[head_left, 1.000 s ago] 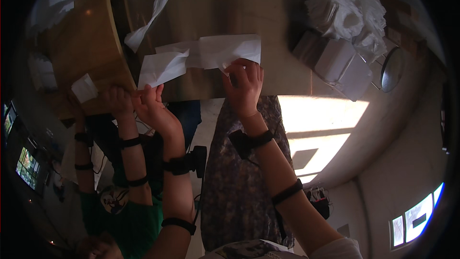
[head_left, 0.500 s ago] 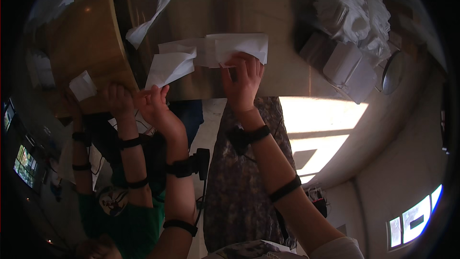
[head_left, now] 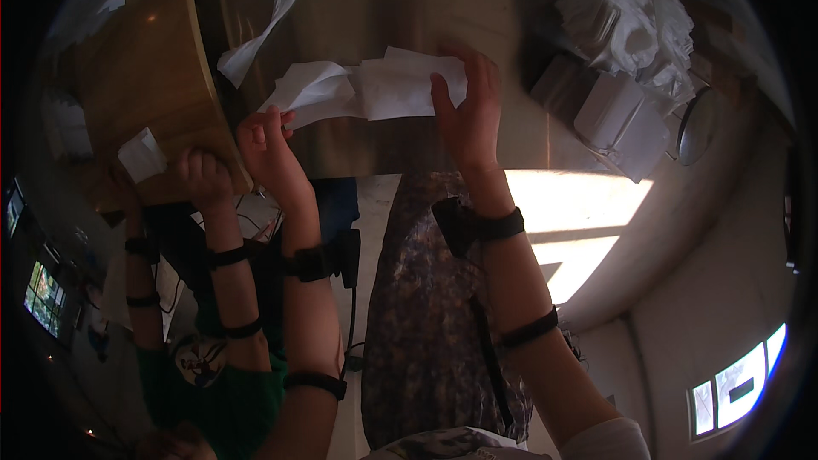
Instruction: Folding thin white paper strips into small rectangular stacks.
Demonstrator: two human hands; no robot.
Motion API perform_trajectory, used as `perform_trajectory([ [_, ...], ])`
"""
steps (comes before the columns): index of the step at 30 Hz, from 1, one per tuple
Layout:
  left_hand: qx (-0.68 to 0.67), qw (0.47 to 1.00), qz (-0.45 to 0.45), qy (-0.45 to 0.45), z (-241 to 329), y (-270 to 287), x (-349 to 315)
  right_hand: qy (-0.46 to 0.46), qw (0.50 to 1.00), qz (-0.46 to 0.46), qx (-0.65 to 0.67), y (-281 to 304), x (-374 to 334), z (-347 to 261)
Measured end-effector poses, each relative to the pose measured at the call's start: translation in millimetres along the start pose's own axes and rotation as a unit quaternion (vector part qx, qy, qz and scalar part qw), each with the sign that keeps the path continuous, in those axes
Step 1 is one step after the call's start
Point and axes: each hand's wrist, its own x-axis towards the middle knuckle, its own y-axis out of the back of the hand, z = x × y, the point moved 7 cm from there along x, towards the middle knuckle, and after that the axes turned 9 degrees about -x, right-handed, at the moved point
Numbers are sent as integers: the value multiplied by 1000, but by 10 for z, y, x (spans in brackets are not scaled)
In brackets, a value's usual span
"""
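Observation:
Thin white paper sheets (head_left: 400,95) lie overlapping in a row on the smooth table in front of me. At the left end of the row, a creased, folded sheet (head_left: 313,87) has its lower left corner between the fingertips of my left hand (head_left: 277,153), which is closed. My right hand (head_left: 474,115) is at the right end of the row, thumb apart from the fingers. Its thumb lies over the sheet's right part, and its fingers curve round the far right edge, their tips partly in shadow.
A long white strip (head_left: 273,21) lies at the far left. Stacked white sheets and crumpled plastic wrap (head_left: 618,43) fill the far right, beside a round-rimmed object (head_left: 699,126). At left, a co-worker's hand (head_left: 206,177) rests at a wooden table (head_left: 145,51) near a small white packet (head_left: 142,154).
My right hand has moved right, from on top of the sheets to their right end, its thumb spreading. My left hand has moved slightly up, and the left sheet now lies flatter against the row.

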Motion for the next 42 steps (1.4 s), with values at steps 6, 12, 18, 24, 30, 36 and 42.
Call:
perform_trajectory([
  [6,333,825,140,-435,1007,-387,52,9,997,-56,50,-18,238,10],
  [12,535,767,-276,-222,297,-1660,-100,-153,981,-36,111,203,-157,312],
  [18,609,733,-279,-120,-2,-1730,114,-215,969,-6,122,166,-398,492],
  [24,544,788,-269,-99,-32,-1696,102,-223,967,20,120,123,-407,604],
  [30,478,837,-265,-20,78,-1475,-47,-216,973,10,80,119,-420,567],
  [36,449,859,-244,-27,80,-1261,-115,-190,981,16,47,75,-382,508],
  [42,317,913,-253,-48,18,-1254,-204,-182,983,14,38,23,-365,540],
])
